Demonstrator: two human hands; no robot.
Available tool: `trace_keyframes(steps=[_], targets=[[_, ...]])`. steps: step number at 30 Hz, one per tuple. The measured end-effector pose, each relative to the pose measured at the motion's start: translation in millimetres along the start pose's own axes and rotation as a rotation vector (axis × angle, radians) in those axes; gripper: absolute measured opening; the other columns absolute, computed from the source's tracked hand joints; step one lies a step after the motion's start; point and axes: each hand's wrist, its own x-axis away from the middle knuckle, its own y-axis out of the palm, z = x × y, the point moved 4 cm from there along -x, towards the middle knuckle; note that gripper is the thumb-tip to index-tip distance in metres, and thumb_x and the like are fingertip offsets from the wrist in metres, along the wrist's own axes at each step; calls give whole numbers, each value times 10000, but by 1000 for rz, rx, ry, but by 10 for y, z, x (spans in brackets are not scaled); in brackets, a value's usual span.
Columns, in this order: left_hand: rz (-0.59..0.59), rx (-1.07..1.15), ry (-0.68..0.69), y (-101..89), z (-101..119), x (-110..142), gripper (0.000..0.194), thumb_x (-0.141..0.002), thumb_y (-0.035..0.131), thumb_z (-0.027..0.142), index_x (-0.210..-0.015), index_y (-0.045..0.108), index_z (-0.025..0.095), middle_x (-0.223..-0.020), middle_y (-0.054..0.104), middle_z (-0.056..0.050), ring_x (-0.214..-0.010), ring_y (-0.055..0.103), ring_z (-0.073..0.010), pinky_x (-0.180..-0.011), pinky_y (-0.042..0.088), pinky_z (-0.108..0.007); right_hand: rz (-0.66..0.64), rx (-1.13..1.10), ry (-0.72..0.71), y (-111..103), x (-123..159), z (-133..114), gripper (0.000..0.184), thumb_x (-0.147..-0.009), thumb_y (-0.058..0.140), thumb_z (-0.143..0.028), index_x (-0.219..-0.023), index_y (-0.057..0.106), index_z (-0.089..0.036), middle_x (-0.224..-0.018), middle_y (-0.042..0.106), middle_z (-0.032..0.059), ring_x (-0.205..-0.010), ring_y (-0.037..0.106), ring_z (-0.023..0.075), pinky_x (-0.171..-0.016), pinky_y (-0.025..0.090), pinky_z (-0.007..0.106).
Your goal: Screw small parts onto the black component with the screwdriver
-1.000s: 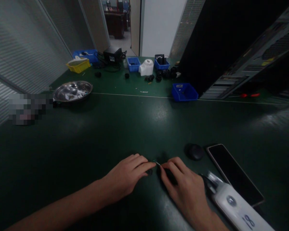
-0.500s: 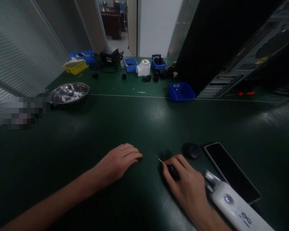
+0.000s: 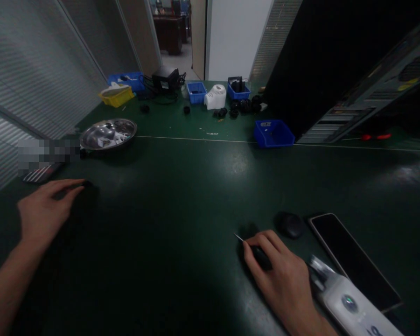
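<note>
My left hand is at the left of the green table, its thumb and fingertips pinching a small dark piece whose kind I cannot make out. A steel bowl stands just beyond it. My right hand rests low at the right, wrapped round the black handle of a screwdriver. Its thin metal shaft pokes out from the fingertips toward the upper left. Close to that hand are a rounded black object, a phone and a white device.
A blue bin stands at the back right, near a dark cabinet. Along the far edge are a yellow basket, a black box with cables, a white vented part and small black parts. A red-handled tool lies far right.
My left hand has swung from the middle to the far left with the dark piece in its fingers. The right hand keeps its grip on the screwdriver; the view has shifted slightly.
</note>
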Motion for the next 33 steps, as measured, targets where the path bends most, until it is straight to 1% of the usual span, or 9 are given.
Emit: trace_keyframes(steps=[6, 14, 17, 21, 23, 26, 28, 31, 33], targets=[[15, -150, 83, -14, 109, 48, 421, -990, 442, 481, -1244, 684, 249, -1283, 706, 11, -1216, 625, -229, -1055, 473, -390, 13, 6, -12, -18, -7, -14, 252, -1039, 488, -391, -949, 671, -243, -963, 657, 25, -751, 691, 143, -640, 519, 255], [-38, -167, 27, -19, 131, 126, 498, -1008, 377, 553, -1361, 598, 280, -1310, 684, 69, -1113, 662, -219, -977, 506, -352, -2, -8, 10, 10, 15, 9, 251, -1040, 490, -416, -954, 665, -258, -974, 650, 13, -768, 685, 152, -648, 502, 271], [-27, -171, -36, -9, 74, 119, 469, -1007, 404, 546, -1314, 630, 273, -1248, 710, 70, -991, 692, -191, -959, 518, -342, -14, -25, 15, 2, 14, 10, 249, -1040, 493, -420, -957, 663, -257, -982, 648, 15, -777, 684, 152, -642, 491, 270], [-8, -109, -62, -9, -12, 48, 412, -980, 502, 514, -1199, 688, 220, -1272, 696, 33, -1041, 686, -200, -998, 514, -359, -10, -36, 15, -5, 6, -1, 234, -1041, 495, -401, -954, 657, -256, -978, 648, 13, -772, 677, 150, -640, 482, 269], [-40, -114, -101, -23, 55, 32, 423, -971, 515, 531, -1186, 691, 212, -1254, 695, 18, -969, 690, -214, -940, 542, -391, -2, -44, 6, -6, -3, -20, 221, -1039, 501, -384, -955, 657, -252, -972, 650, 15, -773, 672, 149, -641, 480, 266], [-108, -1, 5, -55, 564, 131, 399, -973, 543, 507, -1189, 689, 205, -1229, 694, -19, -973, 678, -236, -908, 547, -422, 3, -78, -29, -9, -23, -65, 204, -1038, 503, -351, -957, 656, -243, -964, 652, 19, -781, 665, 146, -659, 485, 262], [-151, 213, 228, -74, 1182, 318, 319, -968, 600, 428, -1167, 688, 194, -1213, 695, -45, -1077, 656, -241, -962, 526, -418, 3, -114, -59, -14, -36, -96, 195, -1037, 505, -331, -954, 654, -235, -952, 651, 21, -777, 660, 143, -659, 486, 259], [-295, 548, 642, -49, 2207, 741, 170, -984, 610, 278, -1108, 697, 203, -1164, 710, -48, -1072, 649, -195, -935, 536, -356, -2, -158, -86, -22, -42, -123, 175, -1031, 515, -308, -946, 646, -229, -932, 647, 20, -781, 656, 142, -661, 486, 257], [-319, 695, 844, -5, 2714, 989, 137, -990, 596, 197, -1077, 702, 200, -1104, 729, -42, -1028, 647, -175, -911, 526, -334, -9, -178, -90, -25, -39, -128, 155, -1026, 525, -296, -947, 640, -228, -924, 645, 18, -792, 654, 145, -674, 488, 262]])
